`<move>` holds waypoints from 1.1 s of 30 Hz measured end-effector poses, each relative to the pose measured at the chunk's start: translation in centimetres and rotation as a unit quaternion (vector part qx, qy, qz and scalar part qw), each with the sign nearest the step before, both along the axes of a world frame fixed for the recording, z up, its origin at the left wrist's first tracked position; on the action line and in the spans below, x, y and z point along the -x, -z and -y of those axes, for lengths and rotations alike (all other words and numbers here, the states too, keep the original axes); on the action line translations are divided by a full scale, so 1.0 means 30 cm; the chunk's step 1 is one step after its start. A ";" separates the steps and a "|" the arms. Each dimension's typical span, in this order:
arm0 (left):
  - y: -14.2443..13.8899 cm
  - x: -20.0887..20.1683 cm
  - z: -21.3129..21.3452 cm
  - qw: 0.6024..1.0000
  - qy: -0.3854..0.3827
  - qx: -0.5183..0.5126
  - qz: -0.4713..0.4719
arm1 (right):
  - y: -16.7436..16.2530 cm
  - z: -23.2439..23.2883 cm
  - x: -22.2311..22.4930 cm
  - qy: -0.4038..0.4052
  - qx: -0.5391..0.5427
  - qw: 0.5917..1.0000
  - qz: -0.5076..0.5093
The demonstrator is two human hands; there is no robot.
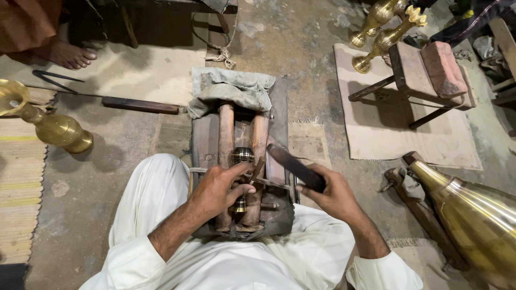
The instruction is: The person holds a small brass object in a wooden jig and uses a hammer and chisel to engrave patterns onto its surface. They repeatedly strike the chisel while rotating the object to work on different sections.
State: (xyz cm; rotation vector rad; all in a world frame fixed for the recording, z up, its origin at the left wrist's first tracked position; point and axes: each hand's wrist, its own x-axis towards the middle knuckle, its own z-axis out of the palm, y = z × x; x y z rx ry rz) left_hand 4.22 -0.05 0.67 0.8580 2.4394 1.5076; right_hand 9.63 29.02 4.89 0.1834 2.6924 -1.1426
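Two hands work at the frame's centre. The left hand [223,188] pinches a thin chisel [257,169] against the small brass piece [242,157] lying between wooden rails [226,129]; the right hand [328,190] is clamped on a dark hammer [295,166], raised. Chasing seems underway; a controlled strike looks due.

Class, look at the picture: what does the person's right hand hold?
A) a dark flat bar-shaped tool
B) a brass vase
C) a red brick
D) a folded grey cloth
A: the right hand grips a dark flat tool, raised beside the small brass piece that lies between the wooden rails under the left hand.
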 end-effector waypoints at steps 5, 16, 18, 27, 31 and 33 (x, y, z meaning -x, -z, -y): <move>-0.005 -0.005 -0.004 0.999 -0.006 0.027 0.028 | -0.073 0.011 0.023 -0.002 -0.189 0.977 -0.101; 0.016 0.005 -0.002 1.000 0.002 0.013 0.017 | -0.218 0.037 0.087 -0.097 -0.331 0.936 -0.069; 0.022 0.008 0.000 1.000 -0.003 0.021 0.010 | -0.220 0.046 0.093 -0.122 -0.336 0.926 -0.122; 0.037 0.010 0.008 0.999 0.005 -0.047 -0.005 | -0.215 0.039 0.094 -0.110 -0.319 0.931 -0.136; 0.038 0.010 0.015 0.999 -0.002 -0.029 0.036 | -0.209 0.043 0.107 -0.148 -0.365 0.904 -0.166; 0.042 0.010 0.017 0.999 -0.007 -0.019 0.047 | -0.216 0.043 0.114 -0.080 -0.299 0.943 -0.120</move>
